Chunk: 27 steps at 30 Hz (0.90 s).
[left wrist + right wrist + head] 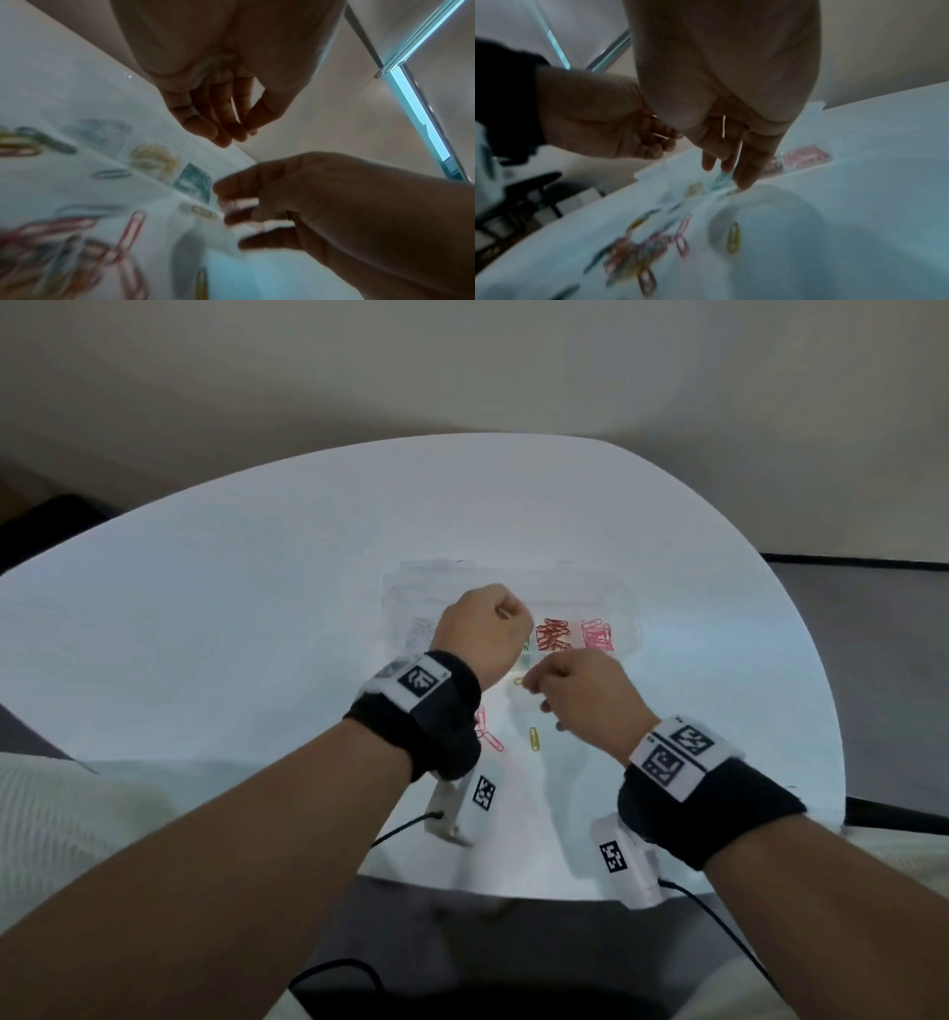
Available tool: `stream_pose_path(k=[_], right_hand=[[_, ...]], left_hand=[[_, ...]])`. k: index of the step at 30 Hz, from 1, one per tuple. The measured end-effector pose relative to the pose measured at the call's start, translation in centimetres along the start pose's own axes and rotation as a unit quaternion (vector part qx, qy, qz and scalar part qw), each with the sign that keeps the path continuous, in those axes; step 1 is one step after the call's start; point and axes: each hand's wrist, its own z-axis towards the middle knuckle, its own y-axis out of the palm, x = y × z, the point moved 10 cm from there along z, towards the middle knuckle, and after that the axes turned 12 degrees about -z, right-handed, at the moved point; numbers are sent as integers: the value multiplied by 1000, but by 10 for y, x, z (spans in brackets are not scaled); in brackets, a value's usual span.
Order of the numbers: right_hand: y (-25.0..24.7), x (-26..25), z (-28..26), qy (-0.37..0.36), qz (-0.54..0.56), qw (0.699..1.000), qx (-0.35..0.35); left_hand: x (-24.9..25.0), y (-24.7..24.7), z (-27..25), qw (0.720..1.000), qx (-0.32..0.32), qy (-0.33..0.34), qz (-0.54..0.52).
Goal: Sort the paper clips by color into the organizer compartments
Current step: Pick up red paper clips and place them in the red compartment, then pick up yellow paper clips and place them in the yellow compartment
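Head view: our left hand (pixel 482 639) hovers clenched over the clear organizer (pixel 624 608); whether it holds anything we cannot tell. Our right hand (pixel 580 695) sits at the near edge, fingers curled, contents unclear. Red clips (pixel 552 634) and pink clips (pixel 596 635) fill the right compartments. One yellow clip (pixel 535 738) lies nearer on the white table (pixel 205 618), long axis near-to-far. Beige wall beyond.

Left wrist view: fingertips (pixel 226 130) bunched together; unsorted pile (pixel 51 253) lower left, blurred.

Right wrist view: fingers (pixel 741 162) reach down to the organizer edge; the yellow clip lies nearer.
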Motion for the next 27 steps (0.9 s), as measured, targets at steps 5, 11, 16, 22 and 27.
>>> stream_pose_path(k=[5,11,16,22,27], right_hand=[[50,-13,6,-139,-266,953,-46],[27,10,10,-95,-316,944,13],[5,46,5,-5,-277,960,45],[9,58,-2,47,-292,955,29],[11,72,-11,101,-216,970,36]], left_hand=[[-49,9,-36,992,-12,-72,107],[-54,55,-46,972,-96,-19,214],[-57,99,-55,920,-195,25,340],[-53,114,-74,895,-243,36,372],[-55,105,-81,902,-209,15,377]])
